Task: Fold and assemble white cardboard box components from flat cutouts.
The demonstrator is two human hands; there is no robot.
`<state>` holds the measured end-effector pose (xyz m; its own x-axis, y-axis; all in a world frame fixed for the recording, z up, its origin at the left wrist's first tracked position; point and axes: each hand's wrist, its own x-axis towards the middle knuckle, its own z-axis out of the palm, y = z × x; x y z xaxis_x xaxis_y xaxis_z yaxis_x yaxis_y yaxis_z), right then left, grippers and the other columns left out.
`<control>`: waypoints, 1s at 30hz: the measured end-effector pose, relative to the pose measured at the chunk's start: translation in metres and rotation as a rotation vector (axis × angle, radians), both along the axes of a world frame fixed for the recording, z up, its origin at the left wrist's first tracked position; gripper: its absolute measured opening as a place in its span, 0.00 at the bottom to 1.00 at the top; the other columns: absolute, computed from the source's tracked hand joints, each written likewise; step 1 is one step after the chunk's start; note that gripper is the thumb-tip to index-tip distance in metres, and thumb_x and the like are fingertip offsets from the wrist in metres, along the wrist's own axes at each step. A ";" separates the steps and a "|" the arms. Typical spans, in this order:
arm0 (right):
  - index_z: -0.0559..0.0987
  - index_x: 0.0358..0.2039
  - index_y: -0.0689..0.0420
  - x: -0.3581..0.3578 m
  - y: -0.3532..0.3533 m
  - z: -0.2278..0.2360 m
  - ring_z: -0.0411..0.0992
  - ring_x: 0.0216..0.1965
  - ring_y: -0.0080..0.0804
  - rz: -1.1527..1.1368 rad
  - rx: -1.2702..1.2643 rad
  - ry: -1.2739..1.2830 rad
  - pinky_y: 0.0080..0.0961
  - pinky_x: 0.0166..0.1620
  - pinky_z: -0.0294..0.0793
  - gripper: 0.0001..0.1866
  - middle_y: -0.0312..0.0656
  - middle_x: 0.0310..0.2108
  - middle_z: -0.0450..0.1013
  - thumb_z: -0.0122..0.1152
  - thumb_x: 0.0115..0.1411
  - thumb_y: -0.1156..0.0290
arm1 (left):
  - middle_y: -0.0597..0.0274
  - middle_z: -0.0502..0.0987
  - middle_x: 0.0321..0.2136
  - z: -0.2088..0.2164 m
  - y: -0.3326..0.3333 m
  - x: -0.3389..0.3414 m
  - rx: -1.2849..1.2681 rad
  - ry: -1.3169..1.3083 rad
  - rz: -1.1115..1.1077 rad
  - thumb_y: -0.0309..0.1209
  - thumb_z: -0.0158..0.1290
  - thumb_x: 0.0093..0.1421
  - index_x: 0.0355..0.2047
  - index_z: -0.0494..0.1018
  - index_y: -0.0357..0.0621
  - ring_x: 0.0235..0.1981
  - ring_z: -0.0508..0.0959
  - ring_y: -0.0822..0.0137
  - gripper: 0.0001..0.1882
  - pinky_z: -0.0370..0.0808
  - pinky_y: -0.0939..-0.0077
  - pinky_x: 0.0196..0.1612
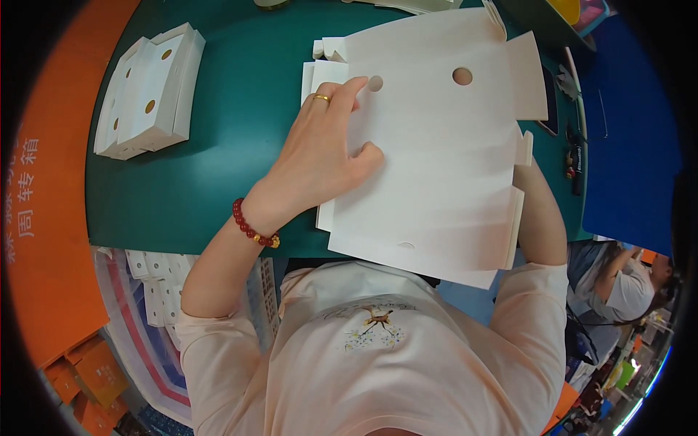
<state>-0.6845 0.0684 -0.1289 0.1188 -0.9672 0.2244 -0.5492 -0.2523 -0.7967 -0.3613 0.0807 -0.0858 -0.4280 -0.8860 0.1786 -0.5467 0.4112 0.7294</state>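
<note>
A large white cardboard box blank (436, 138) with two round holes and folded side flaps lies before me, partly over the table's near edge. My left hand (323, 142) rests palm down on its left side, next to the left hole. Its thumb and index finger are apart on the white surface, with nothing seen between them. A red bead bracelet (249, 224) circles that wrist. From the right, my right forearm (542, 211) reaches under the blank. The sheet hides my right hand, though a skin-coloured patch shows through the right hole.
White boxes with round spots (149, 91) stand together at the left of the green table (240, 145). A dark phone-like slab (550, 102) and a black pen-like item (577, 171) lie along the right edge. Below left, a bin (134, 334) holds small white boxes. Another person (618, 287) sits at right.
</note>
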 end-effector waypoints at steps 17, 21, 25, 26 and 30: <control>0.77 0.51 0.53 -0.049 -0.006 0.032 0.73 0.38 0.31 -0.346 -0.404 0.587 0.23 0.43 0.72 0.14 0.43 0.46 0.75 0.51 0.68 0.67 | 0.54 0.76 0.46 0.014 0.075 -0.031 -0.381 -0.142 -0.379 0.30 0.63 0.50 0.43 0.74 0.38 0.50 0.74 0.51 0.20 0.72 0.57 0.49; 0.79 0.45 0.55 -0.024 0.046 0.065 0.72 0.33 0.20 -0.309 -0.061 0.341 0.18 0.37 0.73 0.13 0.37 0.37 0.76 0.52 0.69 0.63 | 0.54 0.76 0.46 -0.004 0.081 -0.032 -0.509 -0.201 -0.490 0.28 0.63 0.49 0.38 0.73 0.39 0.49 0.75 0.50 0.16 0.72 0.57 0.48; 0.79 0.43 0.60 -0.023 0.087 0.085 0.72 0.31 0.14 -0.101 0.558 -0.094 0.15 0.32 0.73 0.13 0.33 0.32 0.75 0.53 0.69 0.65 | 0.51 0.75 0.48 -0.001 0.082 -0.030 -0.476 0.048 -0.404 0.22 0.63 0.46 0.36 0.73 0.38 0.46 0.76 0.48 0.16 0.74 0.59 0.45; 0.79 0.43 0.61 -0.019 0.098 0.089 0.73 0.31 0.17 0.009 0.810 -0.218 0.17 0.32 0.74 0.13 0.34 0.33 0.75 0.53 0.68 0.66 | 0.51 0.75 0.48 0.000 0.081 -0.032 -0.474 0.049 -0.406 0.22 0.63 0.46 0.36 0.73 0.38 0.46 0.76 0.48 0.16 0.74 0.59 0.45; 0.77 0.48 0.63 0.034 0.132 0.047 0.77 0.36 0.24 0.056 0.776 -0.644 0.23 0.40 0.78 0.13 0.38 0.38 0.77 0.54 0.65 0.73 | 0.49 0.74 0.51 -0.003 0.087 -0.039 -0.395 0.110 -0.362 0.17 0.61 0.45 0.36 0.71 0.38 0.44 0.76 0.47 0.17 0.74 0.60 0.42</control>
<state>-0.6508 0.2001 -0.0819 0.2468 -0.8700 -0.4269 0.0399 0.4493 -0.8925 -0.4007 0.1677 -0.0884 -0.6534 -0.5421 0.5284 -0.2489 0.8130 0.5264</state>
